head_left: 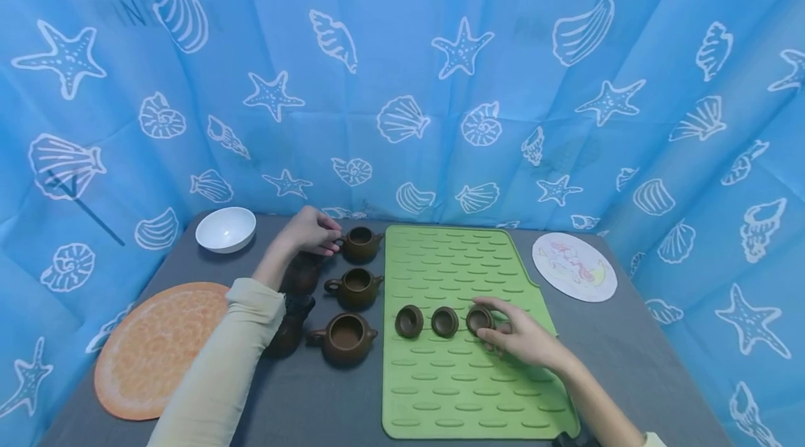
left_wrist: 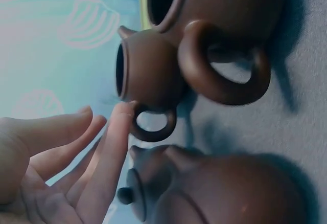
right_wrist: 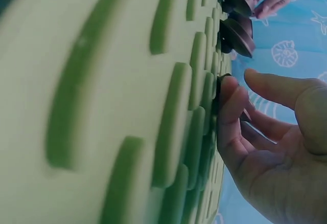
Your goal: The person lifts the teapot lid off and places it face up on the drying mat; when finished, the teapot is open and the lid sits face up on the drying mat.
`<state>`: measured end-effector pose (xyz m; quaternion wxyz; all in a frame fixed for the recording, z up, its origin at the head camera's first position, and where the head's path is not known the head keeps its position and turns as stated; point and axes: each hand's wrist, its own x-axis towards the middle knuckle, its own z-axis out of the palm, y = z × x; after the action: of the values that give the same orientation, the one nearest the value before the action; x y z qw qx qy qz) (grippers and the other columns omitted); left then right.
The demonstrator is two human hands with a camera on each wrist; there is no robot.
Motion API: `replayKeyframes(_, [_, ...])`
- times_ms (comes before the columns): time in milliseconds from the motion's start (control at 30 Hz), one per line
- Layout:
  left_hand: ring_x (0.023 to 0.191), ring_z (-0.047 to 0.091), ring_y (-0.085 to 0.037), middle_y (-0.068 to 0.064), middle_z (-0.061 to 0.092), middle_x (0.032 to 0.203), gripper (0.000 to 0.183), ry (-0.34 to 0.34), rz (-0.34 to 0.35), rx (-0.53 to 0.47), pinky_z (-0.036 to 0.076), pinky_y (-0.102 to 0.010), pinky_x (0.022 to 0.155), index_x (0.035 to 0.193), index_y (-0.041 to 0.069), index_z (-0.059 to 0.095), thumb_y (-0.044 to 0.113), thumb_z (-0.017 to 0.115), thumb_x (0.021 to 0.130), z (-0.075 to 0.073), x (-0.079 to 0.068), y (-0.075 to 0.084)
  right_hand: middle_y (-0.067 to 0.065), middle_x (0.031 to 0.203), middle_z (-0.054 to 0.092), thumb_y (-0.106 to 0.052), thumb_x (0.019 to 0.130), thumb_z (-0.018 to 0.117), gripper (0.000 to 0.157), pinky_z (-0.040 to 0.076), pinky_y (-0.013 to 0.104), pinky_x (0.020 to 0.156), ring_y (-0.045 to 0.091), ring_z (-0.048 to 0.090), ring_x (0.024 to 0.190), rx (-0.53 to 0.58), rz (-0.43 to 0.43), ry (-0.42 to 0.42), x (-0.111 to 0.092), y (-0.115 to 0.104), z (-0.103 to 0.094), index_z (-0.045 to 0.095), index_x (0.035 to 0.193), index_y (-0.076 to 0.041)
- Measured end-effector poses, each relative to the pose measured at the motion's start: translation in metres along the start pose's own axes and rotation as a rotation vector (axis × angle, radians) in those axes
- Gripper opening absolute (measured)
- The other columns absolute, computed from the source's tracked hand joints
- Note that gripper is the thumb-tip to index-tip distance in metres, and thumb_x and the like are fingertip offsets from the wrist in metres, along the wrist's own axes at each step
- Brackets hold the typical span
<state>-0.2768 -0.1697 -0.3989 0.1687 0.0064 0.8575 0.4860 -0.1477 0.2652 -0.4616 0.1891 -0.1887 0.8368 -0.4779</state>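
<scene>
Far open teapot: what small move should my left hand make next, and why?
I'd probably bring the left hand's thumb in to pinch the far open teapot's handle: in the left wrist view a fingertip reaches the handle, while the thumb stands apart from it, so the grip looks unformed.

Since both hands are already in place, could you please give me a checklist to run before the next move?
1. Three open teapots upright: ok.
2. Lids on those three: not ok, all mouths uncovered.
3. Left hand secure on the farthest one's handle: cannot tell; fingertips are at it, grip unclear.
4. Right hand at the rightmost small brown piece: ok, thumb and finger on either side.
5. Other two brown pieces on the green mat: ok.
6. Left sleeve clear of nearby dark teapots: cannot tell.
</scene>
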Motion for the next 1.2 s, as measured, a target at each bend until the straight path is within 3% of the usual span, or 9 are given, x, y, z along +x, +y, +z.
replayKeyframes(67, [0.081, 0.076, -0.014, -0.031, 0.07, 0.128, 0.034, -0.013, 0.005, 0.002, 0.069, -0.034, 0.084, 0.138, -0.011, 0.064, 0.007, 0.059, 0.11, -0.003, -0.003, 0.001, 0.025, 0.106, 0.075, -0.012, 0.105, 0.07, 0.067, 0.057, 0.027, 0.056, 0.01, 0.067, 0.065, -0.017, 0.007, 0.008, 0.0, -0.001, -0.002, 0.038, 0.162, 0.003])
replayKeyframes(200, [0.088, 0.078, -0.02, -0.032, 0.069, 0.13, 0.035, -0.028, 0.012, 0.001, 0.069, -0.031, 0.081, 0.139, -0.012, 0.064, 0.007, 0.059, 0.11, -0.011, -0.01, 0.002, 0.029, 0.119, 0.072, -0.013, 0.105, 0.07, 0.063, 0.052, 0.026, 0.049, 0.006, 0.058, 0.056, -0.047, -0.013, 0.039, 0.0, -0.004, -0.005, 0.043, 0.159, 0.003])
replayKeyframes(367, [0.103, 0.079, -0.033, -0.031, 0.071, 0.13, 0.034, -0.023, 0.035, 0.037, 0.069, -0.034, 0.086, 0.138, -0.011, 0.065, 0.009, 0.059, 0.111, -0.021, -0.018, -0.001, 0.002, 0.071, 0.062, -0.015, 0.105, 0.071, 0.06, 0.038, 0.021, 0.041, 0.0, 0.038, 0.045, -0.069, -0.027, 0.074, 0.004, -0.01, -0.007, 0.047, 0.157, 0.002])
replayKeyframes(433, [0.106, 0.078, -0.036, -0.031, 0.072, 0.129, 0.035, -0.018, 0.051, 0.056, 0.069, -0.035, 0.088, 0.138, -0.011, 0.065, 0.01, 0.059, 0.111, -0.026, -0.02, -0.003, 0.005, 0.074, 0.065, -0.015, 0.105, 0.071, 0.058, 0.039, 0.021, 0.042, 0.001, 0.041, 0.046, -0.063, -0.04, 0.089, 0.006, -0.015, -0.007, 0.048, 0.156, 0.0])
replayKeyframes(500, [0.108, 0.078, -0.039, -0.032, 0.072, 0.13, 0.035, -0.017, 0.064, 0.069, 0.069, -0.037, 0.09, 0.138, -0.012, 0.065, 0.01, 0.06, 0.111, -0.032, -0.023, -0.006, 0.018, 0.104, 0.074, -0.014, 0.105, 0.071, 0.056, 0.043, 0.023, 0.045, 0.004, 0.047, 0.049, -0.047, -0.057, 0.103, 0.01, -0.02, -0.007, 0.05, 0.155, 0.0])
replayKeyframes(600, [0.113, 0.077, -0.041, -0.033, 0.071, 0.131, 0.037, -0.014, 0.069, 0.091, 0.068, -0.041, 0.093, 0.139, -0.012, 0.065, 0.011, 0.06, 0.111, -0.043, -0.028, -0.009, 0.035, 0.152, 0.052, -0.012, 0.105, 0.07, 0.052, 0.049, 0.025, 0.051, 0.009, 0.059, 0.057, -0.027, -0.075, 0.121, 0.017, -0.028, -0.006, 0.052, 0.153, -0.002])
replayKeyframes(767, [0.114, 0.076, -0.04, -0.031, 0.072, 0.13, 0.036, -0.003, 0.078, 0.139, 0.067, -0.045, 0.096, 0.138, -0.011, 0.066, 0.013, 0.06, 0.111, -0.059, -0.033, -0.017, 0.037, 0.15, 0.053, -0.012, 0.105, 0.07, 0.048, 0.054, 0.029, 0.055, 0.013, 0.064, 0.063, -0.015, -0.091, 0.133, 0.037, -0.042, -0.003, 0.054, 0.15, -0.002])
replayKeyframes(1000, [0.106, 0.076, -0.033, -0.031, 0.072, 0.126, 0.036, 0.014, 0.067, 0.146, 0.067, -0.038, 0.088, 0.136, -0.013, 0.066, 0.012, 0.059, 0.11, -0.073, -0.035, -0.031, 0.033, 0.146, 0.058, -0.01, 0.106, 0.069, 0.044, 0.06, 0.034, 0.06, 0.011, 0.066, 0.067, 0.004, -0.127, 0.127, 0.073, -0.067, 0.006, 0.056, 0.147, 0.0])
replayKeyframes(1200, [0.114, 0.074, -0.041, -0.031, 0.071, 0.128, 0.037, 0.036, 0.025, 0.163, 0.064, -0.048, 0.097, 0.139, -0.011, 0.064, 0.012, 0.058, 0.11, -0.076, -0.034, -0.047, 0.029, 0.143, 0.06, -0.012, 0.107, 0.066, 0.045, 0.065, 0.045, 0.068, 0.017, 0.072, 0.079, 0.028, -0.14, 0.086, 0.105, -0.087, 0.018, 0.054, 0.149, -0.001])
